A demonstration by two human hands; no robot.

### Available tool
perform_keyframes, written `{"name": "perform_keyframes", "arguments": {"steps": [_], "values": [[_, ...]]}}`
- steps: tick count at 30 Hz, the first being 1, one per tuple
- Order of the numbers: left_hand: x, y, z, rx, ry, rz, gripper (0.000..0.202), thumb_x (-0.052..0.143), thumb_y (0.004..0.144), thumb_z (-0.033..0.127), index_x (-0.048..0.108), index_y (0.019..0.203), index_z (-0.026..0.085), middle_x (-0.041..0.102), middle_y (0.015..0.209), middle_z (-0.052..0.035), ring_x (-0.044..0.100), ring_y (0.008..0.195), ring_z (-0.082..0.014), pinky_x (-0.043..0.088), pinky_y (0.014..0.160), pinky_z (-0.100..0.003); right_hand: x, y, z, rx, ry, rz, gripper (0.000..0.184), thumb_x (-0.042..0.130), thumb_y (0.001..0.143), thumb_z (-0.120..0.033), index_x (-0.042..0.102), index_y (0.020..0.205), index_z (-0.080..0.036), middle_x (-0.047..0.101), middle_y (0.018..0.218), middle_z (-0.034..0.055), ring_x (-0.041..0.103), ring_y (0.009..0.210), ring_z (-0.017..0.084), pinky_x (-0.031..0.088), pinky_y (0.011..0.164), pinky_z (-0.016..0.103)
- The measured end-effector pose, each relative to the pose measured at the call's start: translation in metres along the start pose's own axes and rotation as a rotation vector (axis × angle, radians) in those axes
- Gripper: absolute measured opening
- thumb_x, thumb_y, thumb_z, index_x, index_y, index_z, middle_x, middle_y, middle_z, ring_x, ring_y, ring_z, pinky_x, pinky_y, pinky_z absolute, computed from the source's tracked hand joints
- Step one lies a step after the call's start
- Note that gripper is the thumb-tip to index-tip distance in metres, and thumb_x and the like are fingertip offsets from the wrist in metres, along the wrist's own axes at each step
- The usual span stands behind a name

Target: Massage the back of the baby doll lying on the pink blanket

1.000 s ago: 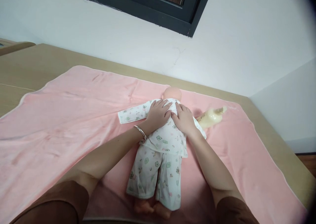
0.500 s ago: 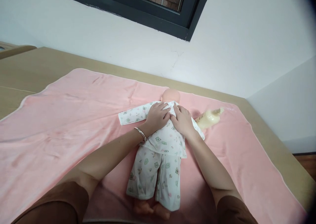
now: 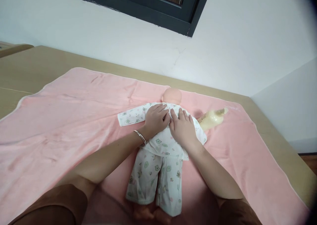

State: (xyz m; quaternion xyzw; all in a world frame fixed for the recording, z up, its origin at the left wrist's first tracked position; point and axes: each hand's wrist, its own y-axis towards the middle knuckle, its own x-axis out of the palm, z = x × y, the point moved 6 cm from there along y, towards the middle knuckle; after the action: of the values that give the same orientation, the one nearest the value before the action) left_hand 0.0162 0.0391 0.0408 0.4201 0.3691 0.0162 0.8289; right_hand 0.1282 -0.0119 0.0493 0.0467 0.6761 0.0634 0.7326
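A baby doll [image 3: 172,96] in white printed pyjamas lies face down, its head away from me and its feet [image 3: 143,212] near my body. On the left of its upper back, my left hand [image 3: 156,120] rests flat, a bracelet [image 3: 140,136] on the wrist. Flat on the right of the back lies my right hand [image 3: 182,126], fingers slightly apart and pointing at the head. The pyjama top [image 3: 162,144] is under both palms; the trousers [image 3: 145,178] cover the legs. The doll's left-side sleeve [image 3: 132,115] stretches out sideways.
A pink blanket [image 3: 81,106] spreads beneath the doll over a wooden table [image 3: 56,61]. Right of the doll lies a cream-yellow bottle [image 3: 214,117] on its side. Beyond the table rise a white wall [image 3: 138,50] and a dark window frame [image 3: 158,15].
My right hand has moved slightly down the doll's back, its fingers now lower and straighter. My left hand stays nearly in place. The view has shifted a little.
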Motion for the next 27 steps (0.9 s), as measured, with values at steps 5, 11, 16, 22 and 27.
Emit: {"name": "perform_keyframes", "arguments": {"steps": [5,11,16,22,27], "values": [[0.002,0.000,-0.005,-0.095,0.035,-0.028,0.028,0.050,0.091,0.023,0.074,0.104,0.017,0.073,0.119,-0.0096,0.064,0.116,-0.0266,0.051,0.104,-0.045,0.004,0.006,0.010,0.073,0.087,-0.066,0.055,0.031,0.104,-0.040,0.030,0.157,-0.026,0.036,0.159,0.0185,0.034,0.147,0.037,0.032,0.114,0.055],[0.011,0.001,-0.010,-0.103,0.077,-0.076,0.036,0.046,0.094,0.025,0.068,0.121,0.015,0.067,0.128,-0.0126,0.058,0.124,-0.0294,0.046,0.109,-0.049,0.011,0.024,0.023,0.041,0.153,-0.025,0.059,0.030,0.103,-0.045,0.030,0.157,-0.020,0.039,0.158,0.0179,0.033,0.147,0.036,0.029,0.116,0.055],[0.008,0.001,-0.003,0.054,0.015,-0.053,0.030,0.048,0.092,0.022,0.072,0.108,0.017,0.071,0.119,-0.0126,0.063,0.116,-0.0271,0.050,0.103,-0.046,0.009,0.022,0.015,-0.024,0.110,-0.022,0.059,0.033,0.101,-0.035,0.029,0.157,-0.016,0.038,0.157,0.0207,0.036,0.145,0.037,0.031,0.114,0.055],[-0.002,-0.001,0.000,-0.006,0.050,-0.004,0.022,0.051,0.089,0.020,0.072,0.091,0.021,0.075,0.107,-0.0078,0.066,0.106,-0.0261,0.042,0.107,-0.052,-0.003,-0.002,-0.003,0.020,0.003,0.065,0.055,0.035,0.100,-0.032,0.042,0.151,-0.012,0.050,0.147,0.0249,0.048,0.135,0.038,0.032,0.112,0.055],[0.006,0.001,-0.006,-0.093,0.074,-0.065,0.031,0.049,0.093,0.024,0.067,0.117,0.017,0.069,0.125,-0.0125,0.060,0.118,-0.0301,0.041,0.108,-0.053,0.007,0.016,0.015,0.035,0.107,0.019,0.057,0.032,0.101,-0.034,0.036,0.154,-0.014,0.043,0.154,0.0207,0.038,0.144,0.037,0.031,0.113,0.056]]}}
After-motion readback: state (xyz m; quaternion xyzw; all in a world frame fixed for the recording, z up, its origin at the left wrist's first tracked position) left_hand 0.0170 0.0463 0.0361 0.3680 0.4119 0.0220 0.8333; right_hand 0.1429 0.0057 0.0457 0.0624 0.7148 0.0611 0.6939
